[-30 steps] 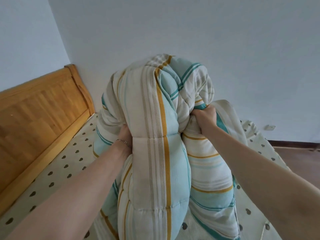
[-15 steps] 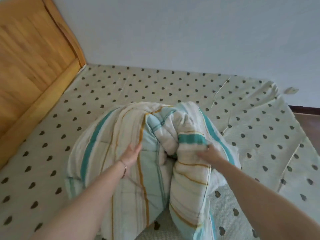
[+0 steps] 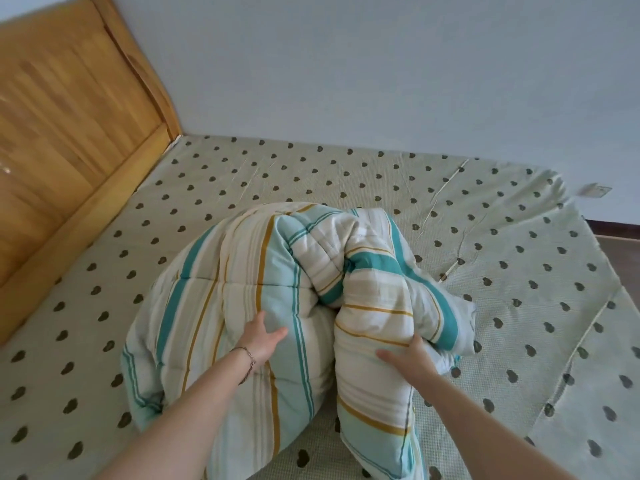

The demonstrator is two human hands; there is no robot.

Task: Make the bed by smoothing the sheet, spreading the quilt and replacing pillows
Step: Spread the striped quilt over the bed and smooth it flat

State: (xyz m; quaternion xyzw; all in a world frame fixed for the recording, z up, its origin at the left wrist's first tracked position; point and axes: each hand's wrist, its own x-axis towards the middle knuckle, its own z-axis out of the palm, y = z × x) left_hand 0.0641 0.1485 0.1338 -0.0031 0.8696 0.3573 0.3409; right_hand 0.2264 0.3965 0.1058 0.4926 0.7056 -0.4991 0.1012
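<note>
Fingers: left hand (image 3: 261, 341) lay flat on the quilt (image 3: 277, 306), fingers straight and pressing into the padding; right hand (image 3: 412, 358) had its thumb spread on top and its fingers curled under a fold, gripping it.
Quilt place: bunched in a tall heap at mid-bed, on the sheet (image 3: 519, 306), with the headboard (image 3: 69, 133) off at 10 o'clock and the wall (image 3: 381, 64) at 12 o'clock.
Sheet: dotted, lying mostly flat, with a few creases at 2 o'clock from the heap.
Handling: the quilt looked thick, soft and puffy, dented under the left palm; it likely weighed little for its bulk but would sag and fold on itself when lifted. The cotton-like cover probably gave fair friction, so slipping seemed unlikely.
Where to hold: a hem or corner looked the best hold, not the middle of the heap; the fold at 3 o'clock, by the right hand, appeared to end in an edge. Which corner was which could not be told.
Pillows: none in view.
</note>
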